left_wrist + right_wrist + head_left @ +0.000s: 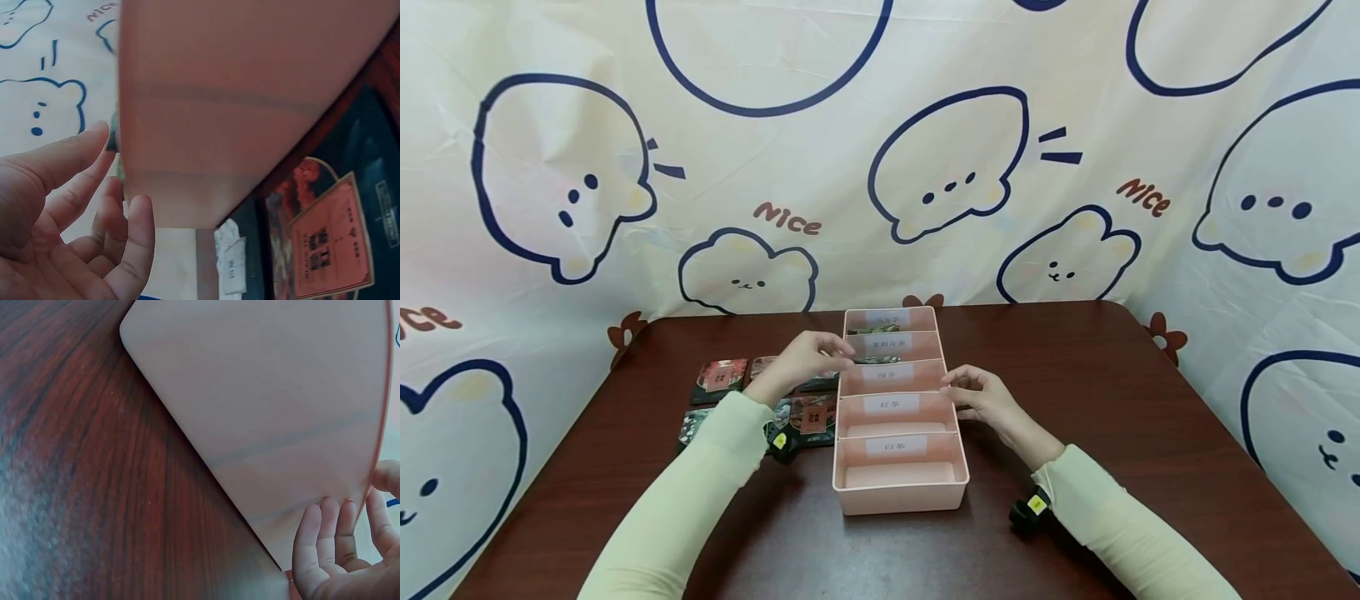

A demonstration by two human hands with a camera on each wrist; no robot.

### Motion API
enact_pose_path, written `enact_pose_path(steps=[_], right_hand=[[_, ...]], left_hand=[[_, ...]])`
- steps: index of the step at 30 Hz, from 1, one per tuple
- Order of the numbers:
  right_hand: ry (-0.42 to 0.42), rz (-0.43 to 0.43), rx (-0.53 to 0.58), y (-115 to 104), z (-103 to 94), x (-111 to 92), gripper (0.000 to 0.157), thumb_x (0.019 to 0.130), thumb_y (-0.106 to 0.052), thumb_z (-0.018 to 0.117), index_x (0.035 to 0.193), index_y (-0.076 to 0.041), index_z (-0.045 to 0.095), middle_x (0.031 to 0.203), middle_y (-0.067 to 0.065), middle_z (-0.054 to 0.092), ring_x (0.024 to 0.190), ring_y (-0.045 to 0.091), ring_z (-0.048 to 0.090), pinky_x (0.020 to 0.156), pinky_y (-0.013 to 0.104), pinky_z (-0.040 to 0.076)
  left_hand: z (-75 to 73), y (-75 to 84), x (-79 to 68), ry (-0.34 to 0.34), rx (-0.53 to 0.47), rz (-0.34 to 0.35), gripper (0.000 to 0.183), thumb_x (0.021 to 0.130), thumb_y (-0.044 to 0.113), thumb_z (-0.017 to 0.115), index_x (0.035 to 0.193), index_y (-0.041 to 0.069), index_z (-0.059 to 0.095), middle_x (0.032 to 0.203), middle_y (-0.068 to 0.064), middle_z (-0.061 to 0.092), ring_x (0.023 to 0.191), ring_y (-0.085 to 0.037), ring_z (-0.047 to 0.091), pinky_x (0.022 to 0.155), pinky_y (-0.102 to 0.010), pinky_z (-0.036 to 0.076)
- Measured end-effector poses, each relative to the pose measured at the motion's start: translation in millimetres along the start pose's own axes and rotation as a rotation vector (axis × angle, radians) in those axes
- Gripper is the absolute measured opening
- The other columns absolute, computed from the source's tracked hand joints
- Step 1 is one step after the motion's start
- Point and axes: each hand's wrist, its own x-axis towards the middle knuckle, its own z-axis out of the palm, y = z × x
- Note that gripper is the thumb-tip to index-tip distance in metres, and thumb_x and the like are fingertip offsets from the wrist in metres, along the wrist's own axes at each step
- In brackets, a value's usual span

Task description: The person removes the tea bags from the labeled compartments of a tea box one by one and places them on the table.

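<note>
A long pink divided box point(901, 498) stands on the table, with a paper label in each compartment. At its left rim my left hand point(808, 358) pinches the end of a dark green tea packet point(880, 360) over the second compartment from the back. Only a sliver of that packet point(113, 134) shows between thumb and index finger in the left wrist view. Another green packet point(880, 329) lies in the rearmost compartment. My right hand point(992, 404) holds the box's right rim, its fingers point(326, 525) against the outer wall and the thumb at the edge.
Left of the box, several dark tea packets with red labels point(718, 379) lie flat in rows, partly covered by my left arm. The brown table point(1075, 375) extends to the right. A printed cloth point(850, 167) hangs behind it.
</note>
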Motion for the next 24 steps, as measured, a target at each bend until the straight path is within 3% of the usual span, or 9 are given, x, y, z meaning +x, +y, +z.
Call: enact_pose_path(steps=[4, 9, 15, 24], right_hand=[[0.0, 0.001, -0.006, 0, 0.0, 0, 0.03, 0.089, -0.01, 0.068, 0.113, 0.004, 0.059, 0.089, 0.0, 0.059, 0.081, 0.009, 0.064, 0.07, 0.028, 0.057], [0.002, 0.002, 0.0, 0, -0.2, 0, 0.028, 0.088, -0.01, 0.068, 0.112, 0.003, 0.06, 0.089, 0.0, 0.059, 0.081, 0.009, 0.064, 0.07, 0.028, 0.057], [0.008, 0.0, 0.005, 1, -0.2, 1, 0.024, 0.087, -0.009, 0.069, 0.108, 0.0, 0.062, 0.09, 0.0, 0.058, 0.079, 0.009, 0.064, 0.068, 0.028, 0.057], [0.013, -0.004, 0.001, 2, 0.7, 1, 0.023, 0.088, -0.009, 0.069, 0.108, -0.001, 0.062, 0.091, 0.0, 0.059, 0.079, 0.009, 0.064, 0.068, 0.027, 0.057]], left_hand=[[4.8, -4.6, 5.5, 0.015, 0.027, -0.033, 0.02, 0.086, 0.018, 0.074, 0.103, 0.009, 0.072, 0.086, -0.006, 0.056, 0.071, -0.021, 0.053, 0.071, -0.042, 0.051], [7.6, -5.3, 8.7, 0.013, 0.036, -0.056, 0.019, 0.085, 0.02, 0.075, 0.102, 0.011, 0.074, 0.093, -0.006, 0.06, 0.065, -0.018, 0.051, 0.067, -0.039, 0.049], [9.4, -3.9, 9.6, 0.013, 0.047, -0.063, 0.019, 0.086, 0.02, 0.074, 0.102, 0.011, 0.075, 0.105, -0.008, 0.064, 0.068, -0.017, 0.051, 0.066, -0.036, 0.049], [11.9, -2.6, 8.7, 0.061, 0.162, -0.049, 0.012, 0.087, 0.021, 0.073, 0.096, 0.014, 0.078, 0.11, -0.006, 0.069, 0.085, -0.02, 0.062, 0.072, -0.034, 0.053]])
